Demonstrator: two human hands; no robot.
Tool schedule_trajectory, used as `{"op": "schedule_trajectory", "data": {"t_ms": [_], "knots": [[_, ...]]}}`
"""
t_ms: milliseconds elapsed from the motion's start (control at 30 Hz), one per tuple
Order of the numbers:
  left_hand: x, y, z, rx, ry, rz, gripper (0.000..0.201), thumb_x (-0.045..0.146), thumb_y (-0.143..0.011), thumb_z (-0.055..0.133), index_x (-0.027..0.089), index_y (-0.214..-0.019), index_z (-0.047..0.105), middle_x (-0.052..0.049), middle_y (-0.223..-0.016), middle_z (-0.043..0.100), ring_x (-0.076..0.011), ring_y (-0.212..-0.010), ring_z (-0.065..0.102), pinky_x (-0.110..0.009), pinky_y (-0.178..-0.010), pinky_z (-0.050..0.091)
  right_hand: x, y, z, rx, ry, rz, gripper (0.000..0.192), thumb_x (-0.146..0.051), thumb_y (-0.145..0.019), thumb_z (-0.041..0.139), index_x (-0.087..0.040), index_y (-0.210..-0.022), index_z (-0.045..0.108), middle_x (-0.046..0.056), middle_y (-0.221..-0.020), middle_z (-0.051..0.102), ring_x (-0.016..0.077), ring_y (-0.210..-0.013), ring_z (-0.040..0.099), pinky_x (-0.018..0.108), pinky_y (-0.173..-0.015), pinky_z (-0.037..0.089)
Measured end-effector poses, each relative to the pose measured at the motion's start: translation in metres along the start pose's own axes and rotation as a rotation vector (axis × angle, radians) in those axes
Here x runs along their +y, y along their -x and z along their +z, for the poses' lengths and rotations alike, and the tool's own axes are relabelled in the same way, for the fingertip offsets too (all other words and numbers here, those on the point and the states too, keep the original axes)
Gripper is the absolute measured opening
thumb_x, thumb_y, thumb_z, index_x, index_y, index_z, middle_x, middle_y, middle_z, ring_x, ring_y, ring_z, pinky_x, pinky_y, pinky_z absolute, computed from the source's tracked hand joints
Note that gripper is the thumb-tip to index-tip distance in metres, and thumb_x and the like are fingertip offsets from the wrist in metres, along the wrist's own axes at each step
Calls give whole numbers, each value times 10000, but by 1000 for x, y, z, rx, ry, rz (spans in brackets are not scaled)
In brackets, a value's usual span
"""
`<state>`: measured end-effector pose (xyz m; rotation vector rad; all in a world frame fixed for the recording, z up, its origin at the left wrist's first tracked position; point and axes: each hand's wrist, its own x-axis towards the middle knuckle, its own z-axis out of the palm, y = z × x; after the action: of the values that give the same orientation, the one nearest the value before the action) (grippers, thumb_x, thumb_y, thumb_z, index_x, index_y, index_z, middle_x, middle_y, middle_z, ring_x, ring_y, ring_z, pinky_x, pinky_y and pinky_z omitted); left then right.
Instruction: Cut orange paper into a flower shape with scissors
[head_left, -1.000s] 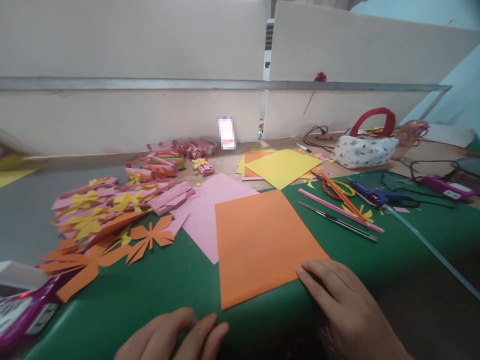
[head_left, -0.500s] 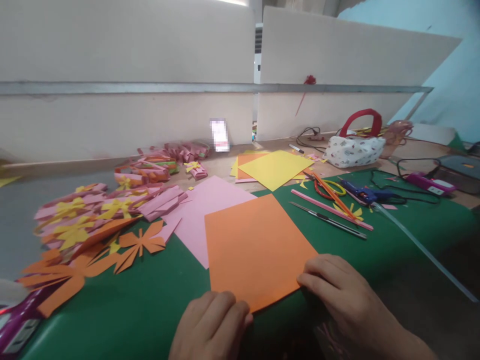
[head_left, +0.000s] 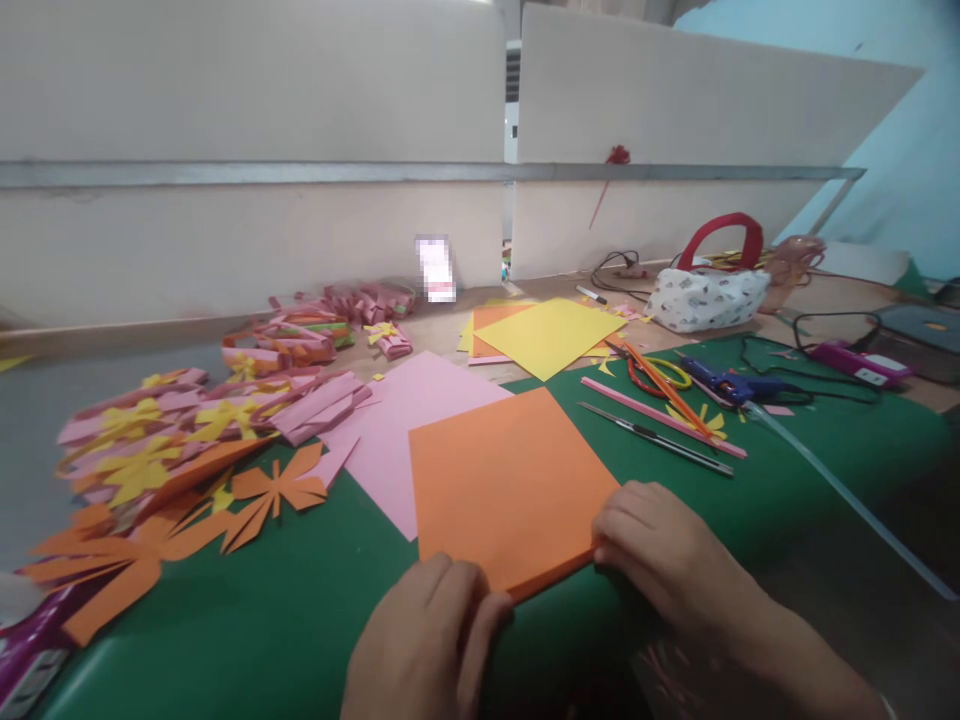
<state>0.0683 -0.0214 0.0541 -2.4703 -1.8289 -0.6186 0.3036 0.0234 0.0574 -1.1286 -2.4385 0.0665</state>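
Note:
An orange sheet of paper (head_left: 502,485) lies at the near edge of the green mat (head_left: 300,620), with a narrow strip turned up along its near side. My left hand (head_left: 431,640) is closed on the near left corner of that folded edge. At the near right corner my right hand (head_left: 660,550) pinches the same edge between thumb and fingers. Partly beneath the orange sheet lies a pink sheet of paper (head_left: 375,470). Orange paper cut-outs shaped like petals (head_left: 135,550) rest to the left of my left hand.
Pink folded paper pieces with yellow flowers (head_left: 142,460) pile up at left. A craft knife (head_left: 652,437), scissors (head_left: 667,373) and a blue glue gun (head_left: 724,385) lie at right. Yellow paper (head_left: 551,335) and a white bag with red handle (head_left: 709,298) stand further back.
Both hands have moved slightly up and away from the near side. The orange sheet's near edge, flat before, now shows a narrow folded strip.

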Motion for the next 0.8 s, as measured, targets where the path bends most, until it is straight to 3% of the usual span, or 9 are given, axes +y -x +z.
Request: {"op": "schedule_trajectory", "data": {"t_ms": [200,400,533,667,800], "knots": [[-3,-5,-4,-85,26,-65,241,322,-853,522,221,-638,482,24,-612,554,-156,-607,574,-266,-537,409,11,-7,-9,-188,-123,150,173,-207,-908,506,-206,-737,524,-14,-717,590,140,-687,519,252,-623,357],[-4,-11,-6,-173,36,-99,232,327,-851,516,222,-645,492,20,-634,570,-172,-639,586,-275,-542,404,20,0,-4,-174,56,260,145,-234,-877,538,-216,-734,520,-3,-710,574,163,-648,498,264,-566,322],[-4,-9,-5,-165,59,-76,199,318,-877,475,232,-703,518,14,-684,586,-184,-683,586,-296,-589,415,25,6,-6,-101,187,190,182,-239,-886,506,-213,-707,513,7,-681,541,167,-637,483,263,-551,315],[-6,-7,-2,-148,60,-59,177,295,-895,440,242,-758,539,10,-710,590,-192,-699,584,-308,-607,418,10,3,-8,12,245,165,284,-163,-911,401,-186,-664,539,47,-721,535,180,-710,487,279,-602,346],[-7,-8,-1,-185,28,-51,201,296,-894,442,234,-730,540,3,-712,584,-191,-698,586,-298,-594,412,-22,-1,3,78,138,-31,320,-153,-948,336,-186,-877,646,60,-772,557,178,-729,493,292,-637,379]]}}
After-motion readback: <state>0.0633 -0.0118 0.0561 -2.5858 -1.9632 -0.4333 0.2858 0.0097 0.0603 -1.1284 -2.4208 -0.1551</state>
